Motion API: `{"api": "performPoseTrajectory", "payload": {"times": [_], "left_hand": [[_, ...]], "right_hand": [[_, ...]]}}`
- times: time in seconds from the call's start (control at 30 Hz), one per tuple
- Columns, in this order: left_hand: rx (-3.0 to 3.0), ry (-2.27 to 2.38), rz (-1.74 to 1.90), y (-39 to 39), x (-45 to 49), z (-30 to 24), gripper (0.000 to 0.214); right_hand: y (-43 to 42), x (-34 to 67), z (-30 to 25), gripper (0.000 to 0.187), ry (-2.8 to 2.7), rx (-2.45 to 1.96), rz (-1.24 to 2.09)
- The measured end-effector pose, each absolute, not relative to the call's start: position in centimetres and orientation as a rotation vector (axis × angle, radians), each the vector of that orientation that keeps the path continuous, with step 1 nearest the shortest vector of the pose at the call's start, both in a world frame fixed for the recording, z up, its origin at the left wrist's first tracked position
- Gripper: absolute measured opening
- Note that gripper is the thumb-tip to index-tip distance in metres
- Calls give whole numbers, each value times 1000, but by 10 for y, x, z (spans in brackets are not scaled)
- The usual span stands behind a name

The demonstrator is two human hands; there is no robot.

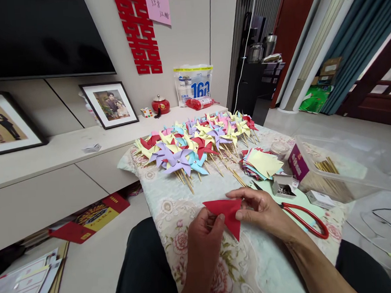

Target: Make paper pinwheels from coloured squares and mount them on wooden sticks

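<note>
A red paper folded into a triangle [229,211] is held over the flowered tablecloth [172,201] close to me. My left hand [203,237] pinches its lower left side, thumb on top. My right hand [258,207] pinches its upper right corner with fingers together. Beyond the hands lies a heap of finished paper pinwheels [195,142] in purple, yellow, red, blue and pink on wooden sticks. A stack of cut coloured paper squares [263,163] lies to the right of the hands.
Red-handled scissors [306,221] lie just right of my right hand. A clear plastic box [331,170] with wooden sticks, a small pin box [283,187] and a purple box [297,162] stand at right. A low cabinet [59,165] with framed photos runs along the left.
</note>
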State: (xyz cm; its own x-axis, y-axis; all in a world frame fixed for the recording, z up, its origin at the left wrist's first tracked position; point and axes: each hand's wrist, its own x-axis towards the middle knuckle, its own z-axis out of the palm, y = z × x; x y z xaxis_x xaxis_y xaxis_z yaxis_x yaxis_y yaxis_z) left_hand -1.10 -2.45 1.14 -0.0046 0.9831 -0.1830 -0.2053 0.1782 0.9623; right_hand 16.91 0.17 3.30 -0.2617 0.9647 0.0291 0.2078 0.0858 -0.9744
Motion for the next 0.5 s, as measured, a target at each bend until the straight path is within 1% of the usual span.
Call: {"api": "performPoseTrajectory", "payload": {"times": [0.07,0.1,0.3,0.43,0.5], "left_hand": [[973,1158,1196,-25,-12,10,13],[981,1151,1207,-24,-12,10,12],[781,970,1228,-24,-6,14,11],[706,971,1235,-23,-4,17,14],[648,974,1244,-22,-5,18,15]], "right_hand": [[1,167,35,25,-1647,-1182,1157],[1,166,35,23,-1658,-1187,1135],[2,164,31,22,-1633,-1223,1168],[3,166,27,20,-1606,-1211,1154],[3,168,28,23,-1610,-1154,1103]]}}
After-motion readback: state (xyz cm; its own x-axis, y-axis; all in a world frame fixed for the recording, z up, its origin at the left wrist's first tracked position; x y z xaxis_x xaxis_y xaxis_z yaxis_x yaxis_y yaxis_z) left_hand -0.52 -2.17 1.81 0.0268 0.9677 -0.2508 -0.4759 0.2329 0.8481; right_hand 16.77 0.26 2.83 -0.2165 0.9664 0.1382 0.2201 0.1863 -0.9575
